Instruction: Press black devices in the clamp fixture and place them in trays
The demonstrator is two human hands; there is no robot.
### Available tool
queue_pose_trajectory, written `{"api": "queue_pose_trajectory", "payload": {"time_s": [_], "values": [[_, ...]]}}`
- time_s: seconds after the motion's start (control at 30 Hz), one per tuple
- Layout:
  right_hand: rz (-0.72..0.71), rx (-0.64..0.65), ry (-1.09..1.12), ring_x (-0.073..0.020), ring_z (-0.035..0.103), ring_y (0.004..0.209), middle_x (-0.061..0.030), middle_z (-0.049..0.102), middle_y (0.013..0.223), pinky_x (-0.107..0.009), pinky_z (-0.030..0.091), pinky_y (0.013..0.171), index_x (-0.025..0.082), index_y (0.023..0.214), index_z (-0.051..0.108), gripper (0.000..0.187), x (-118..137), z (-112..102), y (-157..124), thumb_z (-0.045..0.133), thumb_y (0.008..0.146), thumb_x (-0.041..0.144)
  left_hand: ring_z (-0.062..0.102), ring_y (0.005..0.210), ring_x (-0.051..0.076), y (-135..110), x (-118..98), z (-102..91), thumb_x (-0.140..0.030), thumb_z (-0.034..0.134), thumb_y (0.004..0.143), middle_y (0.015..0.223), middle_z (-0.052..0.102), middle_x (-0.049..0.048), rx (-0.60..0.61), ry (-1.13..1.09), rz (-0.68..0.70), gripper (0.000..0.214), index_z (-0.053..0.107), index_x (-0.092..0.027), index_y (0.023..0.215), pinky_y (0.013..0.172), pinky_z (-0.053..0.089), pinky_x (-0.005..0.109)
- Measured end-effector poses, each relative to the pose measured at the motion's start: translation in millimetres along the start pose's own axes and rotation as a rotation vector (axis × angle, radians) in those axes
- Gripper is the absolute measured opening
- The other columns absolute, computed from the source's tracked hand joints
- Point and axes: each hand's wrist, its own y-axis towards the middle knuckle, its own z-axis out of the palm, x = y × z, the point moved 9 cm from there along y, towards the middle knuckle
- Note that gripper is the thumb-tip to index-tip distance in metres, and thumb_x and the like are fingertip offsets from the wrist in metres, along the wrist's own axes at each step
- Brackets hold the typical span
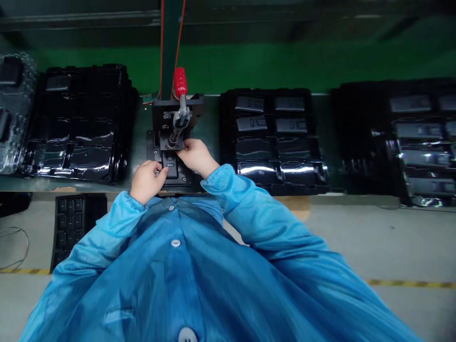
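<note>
A small black plastic case with white lettering that reads like "Nikon" lies in a black clamping fixture on the bench. Above its far end stands a toggle clamp with an upright red handle. My left hand is curled at the near left side of the case, thumb and forefinger against its edge. Bent fingers of my right hand press together at the right of the case, just under the clamp block. Their tips are partly hidden, so I cannot make out what they grip.
Left of the fixture is a stack of black trays with one dark part on top. Another tray stack on the right holds several similar parts, with more trays farther right. A clear tray lies far left.
</note>
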Motion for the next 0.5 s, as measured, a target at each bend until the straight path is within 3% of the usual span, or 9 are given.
{"api": "queue_pose_trajectory", "payload": {"time_s": [0.23,0.37,0.5], "values": [[-0.026,0.006,-0.001,-0.0184,0.056,0.072,-0.0038,0.066,0.074,-0.03,0.043,0.069,0.02,0.075,0.065,0.012,-2.1,2.0,2.2,0.063,0.083,0.028,0.06,0.07,0.021,8.9,7.5,0.7,-0.048,0.068,0.093,0.072,0.068,0.0029,0.162,0.053,-0.186,0.03,0.071,-0.024,0.076,0.064,0.036,0.034],[-0.027,-0.016,-0.023,-0.017,0.05,0.068,-0.0021,0.06,0.069,-0.03,0.041,0.067,0.021,0.069,0.059,0.017,-2.6,0.1,2.3,0.063,0.084,0.028,0.054,0.061,0.019,13.0,11.0,4.4,-0.052,0.068,0.09,0.061,0.062,-0.0002,0.274,-0.062,-0.266,0.035,0.067,-0.023,0.071,0.061,0.034,0.033],[-0.033,-0.017,-0.01,-0.0164,0.049,0.068,-0.0013,0.06,0.071,-0.029,0.039,0.067,0.022,0.07,0.057,0.015,-1.5,-0.4,0.6,0.062,0.083,0.025,0.047,0.056,0.017,16.0,14.2,7.1,-0.051,0.069,0.088,0.054,0.054,-0.0025,0.311,-0.13,-0.322,0.037,0.063,-0.023,0.066,0.059,0.034,0.032]]}}
